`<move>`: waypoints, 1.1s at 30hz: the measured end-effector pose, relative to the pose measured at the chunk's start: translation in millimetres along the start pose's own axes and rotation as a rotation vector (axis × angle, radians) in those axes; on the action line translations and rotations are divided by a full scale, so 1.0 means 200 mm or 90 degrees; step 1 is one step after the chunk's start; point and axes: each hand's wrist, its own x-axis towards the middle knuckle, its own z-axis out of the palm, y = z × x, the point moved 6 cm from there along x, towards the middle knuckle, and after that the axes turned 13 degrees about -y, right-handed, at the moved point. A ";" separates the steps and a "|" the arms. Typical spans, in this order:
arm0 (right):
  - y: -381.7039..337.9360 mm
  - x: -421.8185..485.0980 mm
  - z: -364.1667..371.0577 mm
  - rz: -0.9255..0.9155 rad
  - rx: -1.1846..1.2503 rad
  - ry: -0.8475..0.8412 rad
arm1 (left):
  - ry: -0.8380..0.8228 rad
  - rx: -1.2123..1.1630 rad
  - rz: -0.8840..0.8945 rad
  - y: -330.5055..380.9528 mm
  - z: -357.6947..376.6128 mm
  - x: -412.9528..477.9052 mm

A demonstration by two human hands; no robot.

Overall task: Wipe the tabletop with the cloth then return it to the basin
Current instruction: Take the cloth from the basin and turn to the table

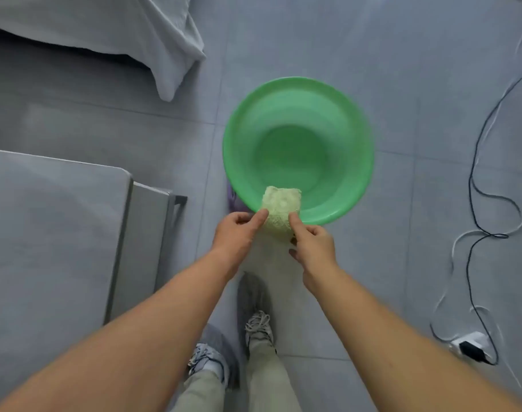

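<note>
A pale green folded cloth [280, 207] is held between both hands over the near rim of a round green basin [337, 126] that stands on the tiled floor. My left hand [237, 231] pinches the cloth's left edge with thumb and fingers. My right hand [313, 243] pinches its right edge. The upper part of the cloth overlaps the basin's inside wall; its lower part is hidden behind my fingers. The basin holds nothing else that I can see. The grey tabletop [52, 227] lies to the left, below my left arm.
A bed with a grey sheet [129, 34] fills the top left. Black and white cables [479, 203] trail along the floor on the right to a plug and power strip [472, 347]. My feet in sneakers [258, 325] stand just behind the basin. A purple object [232, 199] peeks from under the basin's left rim.
</note>
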 end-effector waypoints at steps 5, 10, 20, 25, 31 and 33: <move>0.01 0.04 0.03 -0.011 0.073 0.034 | -0.041 -0.001 -0.018 0.02 0.03 0.06; -0.08 -0.03 0.07 -0.086 0.081 -0.003 | -0.083 -0.026 -0.029 0.05 0.03 0.02; -0.49 -0.46 0.61 -0.251 -0.095 -0.239 | -0.055 -0.346 0.135 0.35 -0.48 -0.38; -0.57 -0.69 1.18 -0.257 -0.211 -0.357 | 0.062 -0.502 0.223 0.37 -1.02 -0.69; -0.51 -0.97 1.99 -0.320 -0.437 -0.530 | 0.185 -0.576 0.271 0.23 -1.64 -1.07; -0.45 -1.02 2.22 -0.370 -0.570 -0.551 | 0.236 -0.607 0.292 0.16 -1.83 -1.16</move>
